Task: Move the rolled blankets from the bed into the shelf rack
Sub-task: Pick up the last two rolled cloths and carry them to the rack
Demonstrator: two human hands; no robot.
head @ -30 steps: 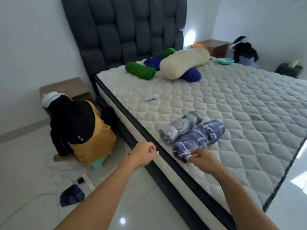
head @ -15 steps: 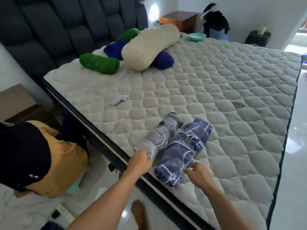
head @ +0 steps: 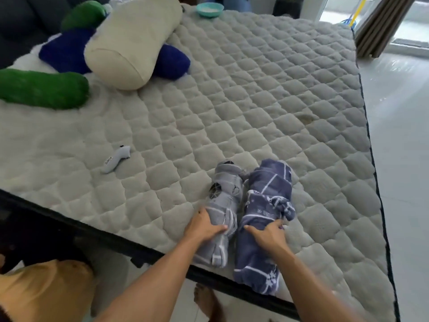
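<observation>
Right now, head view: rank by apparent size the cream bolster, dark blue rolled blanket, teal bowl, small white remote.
1. cream bolster, though farther away
2. dark blue rolled blanket, nearest the camera, so its rank against the bolster is unsure
3. teal bowl, far and cropped
4. small white remote

The mattress (head: pixel 255 101) is showing a quilted, matt cloth top in pale grey, puffed into soft diamonds, with a dark woven band running along its edge. The grey rolled blanket (head: pixel 222 205) and the blue rolled blanket (head: pixel 262 252) are looking like thin, smooth printed cloth, creasing where they are gripped, while the green roll (head: pixel 44 88), the dark blue roll (head: pixel 65 51) and the cream roll (head: pixel 132 40) are looking fuzzy and plush. The floor (head: pixel 399 159) is gleaming as glossy, smooth white tile
</observation>
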